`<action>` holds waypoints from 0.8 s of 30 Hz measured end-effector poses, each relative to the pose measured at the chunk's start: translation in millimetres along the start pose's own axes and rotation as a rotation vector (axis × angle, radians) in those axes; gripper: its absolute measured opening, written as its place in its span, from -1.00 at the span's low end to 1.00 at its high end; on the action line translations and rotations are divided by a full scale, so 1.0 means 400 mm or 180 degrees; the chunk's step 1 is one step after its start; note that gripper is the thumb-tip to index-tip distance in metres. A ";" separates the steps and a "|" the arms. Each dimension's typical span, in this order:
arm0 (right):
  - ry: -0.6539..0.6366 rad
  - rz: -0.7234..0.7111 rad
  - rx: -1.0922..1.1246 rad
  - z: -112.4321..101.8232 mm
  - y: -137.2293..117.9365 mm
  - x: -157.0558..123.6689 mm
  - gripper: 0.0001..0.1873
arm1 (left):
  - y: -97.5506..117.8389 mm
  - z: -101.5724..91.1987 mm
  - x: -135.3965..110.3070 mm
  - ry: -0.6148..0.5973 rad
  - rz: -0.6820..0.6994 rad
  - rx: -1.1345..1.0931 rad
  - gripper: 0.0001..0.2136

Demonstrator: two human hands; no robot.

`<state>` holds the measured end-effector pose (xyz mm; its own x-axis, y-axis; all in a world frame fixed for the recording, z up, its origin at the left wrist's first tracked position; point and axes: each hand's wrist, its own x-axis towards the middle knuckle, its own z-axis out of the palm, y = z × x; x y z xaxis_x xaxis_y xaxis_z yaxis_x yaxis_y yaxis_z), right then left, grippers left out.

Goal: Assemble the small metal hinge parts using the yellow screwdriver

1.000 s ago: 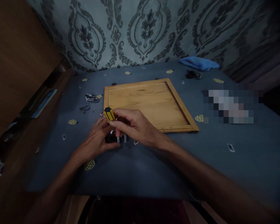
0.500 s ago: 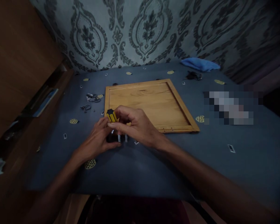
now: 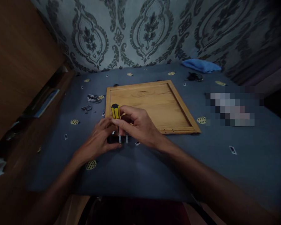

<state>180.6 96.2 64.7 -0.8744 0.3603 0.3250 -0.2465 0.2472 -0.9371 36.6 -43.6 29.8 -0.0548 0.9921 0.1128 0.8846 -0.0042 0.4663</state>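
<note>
My right hand [image 3: 137,126] grips a screwdriver with a yellow and black handle [image 3: 115,111], held nearly upright with its tip down between my hands. My left hand [image 3: 98,139] is closed on a small dark part with metal pins [image 3: 121,138] that rests on the blue cloth. Both hands meet just in front of the near left corner of a shallow wooden tray [image 3: 152,104]. The screwdriver's shaft is mostly hidden by my fingers.
Small metal hardware [image 3: 93,98] and a hook-like piece [image 3: 86,108] lie left of the tray. A folded blue cloth [image 3: 200,65] and a dark object [image 3: 194,76] sit at the back right. A wooden cabinet [image 3: 18,72] stands on the left; patterned wallpaper rises behind.
The screwdriver handle has swung from leaning left to nearly upright and risen a little. My left hand stays on the small part.
</note>
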 end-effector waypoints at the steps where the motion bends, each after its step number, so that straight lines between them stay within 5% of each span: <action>1: 0.0064 0.0004 0.0006 -0.002 0.001 0.000 -0.74 | 0.001 -0.001 0.001 -0.0027 0.0012 0.0016 -0.71; 24: 0.0078 0.0078 -0.0115 -0.001 0.013 -0.002 -0.74 | 0.004 -0.003 0.002 -0.0083 -0.0041 -0.0028 -0.67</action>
<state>180.3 97.6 59.8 -0.8694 0.3884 0.3055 -0.2095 0.2702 -0.9397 37.4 -43.1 31.9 -0.0539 0.9950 0.0840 0.8798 0.0076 0.4753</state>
